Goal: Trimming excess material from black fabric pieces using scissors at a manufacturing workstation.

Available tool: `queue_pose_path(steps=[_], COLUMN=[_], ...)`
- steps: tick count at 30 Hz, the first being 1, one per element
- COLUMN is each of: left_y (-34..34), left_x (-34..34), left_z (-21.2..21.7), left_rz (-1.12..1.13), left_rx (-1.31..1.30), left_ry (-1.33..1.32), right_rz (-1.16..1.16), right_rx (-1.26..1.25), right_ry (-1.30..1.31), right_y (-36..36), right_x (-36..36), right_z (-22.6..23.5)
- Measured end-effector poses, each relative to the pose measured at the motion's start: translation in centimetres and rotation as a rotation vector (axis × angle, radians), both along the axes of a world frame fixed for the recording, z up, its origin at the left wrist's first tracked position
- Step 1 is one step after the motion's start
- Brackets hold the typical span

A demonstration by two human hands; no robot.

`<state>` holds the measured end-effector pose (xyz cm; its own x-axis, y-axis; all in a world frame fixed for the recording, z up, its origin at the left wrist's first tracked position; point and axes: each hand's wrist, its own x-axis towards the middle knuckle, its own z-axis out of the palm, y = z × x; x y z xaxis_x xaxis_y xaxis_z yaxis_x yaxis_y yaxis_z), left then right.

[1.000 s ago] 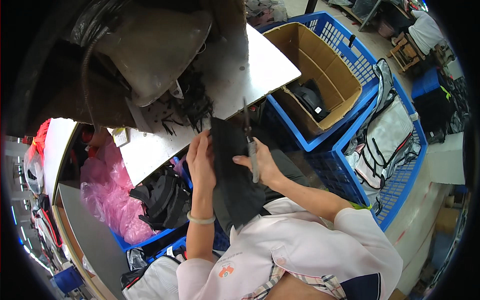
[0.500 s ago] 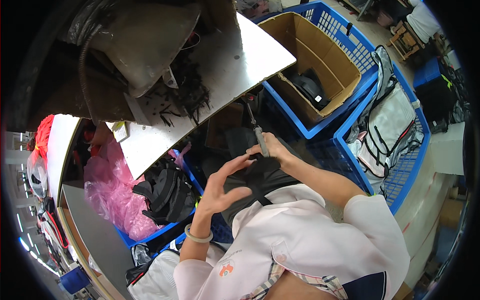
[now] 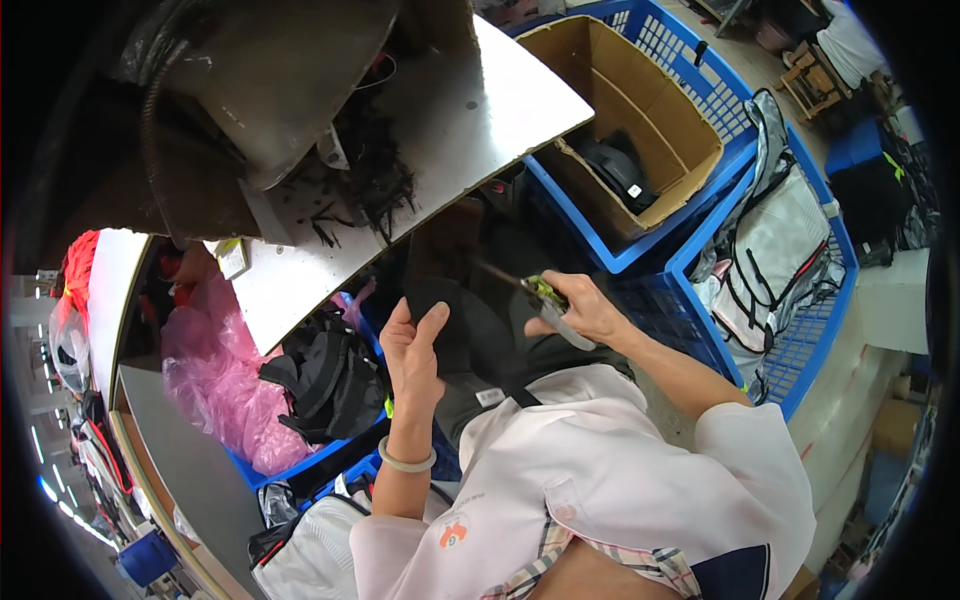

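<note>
My right hand (image 3: 585, 308) is wrapped round a hand tool (image 3: 546, 291) with a thin dark shaft and a grey and yellow-green handle; its exact kind is unclear. The shaft points away to the left, over my lap. My left hand (image 3: 415, 345) pinches the upper left edge of a black fabric piece (image 3: 470, 315) between thumb and fingers. This black piece lies over my dark trousers and blends into them, so its outline is hard to make out. A small white label (image 3: 490, 397) shows below it, near my shirt hem.
Ahead stands a white table (image 3: 530, 95) with black scraps (image 3: 385, 200) heaped on it. A cardboard box (image 3: 560, 45) sits in a blue crate at right, beside another blue crate (image 3: 800, 385) of silver-white bags. Pink plastic (image 3: 215, 370) and black straps (image 3: 335, 385) fill a bin at left.
My left hand has turned and closed on the black fabric, which is now spread further. My right hand has shifted right and lower, and the tool has swung from upright to pointing left.
</note>
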<state>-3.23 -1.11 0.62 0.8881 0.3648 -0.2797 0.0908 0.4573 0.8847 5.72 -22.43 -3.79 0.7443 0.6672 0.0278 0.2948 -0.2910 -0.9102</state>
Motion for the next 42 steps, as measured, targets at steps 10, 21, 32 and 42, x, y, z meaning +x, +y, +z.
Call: queue_pose_path(steps=[10,21,32,42], left_y=[-0.3,-0.5,0.1,0.5], left_x=[-0.4,-0.2,-0.6,-0.1], left_z=[-0.2,1.0,0.7,1.3], left_rz=[-0.033,0.036,-0.076,-0.065], left_rx=[0.070,0.079,0.040,0.031], left_ry=[-0.071,-0.041,-0.025,0.004], right_rz=[0.101,0.100,0.097,0.220], right_rx=[-0.174,-0.069,0.012,-0.119], right_ry=[-0.164,-0.201,-0.240,-0.131], right_y=[0.8,1.9,3.1,3.1], right_x=[-0.1,-0.3,-0.2,0.9], right_z=[1.7,1.7,1.5,1.3])
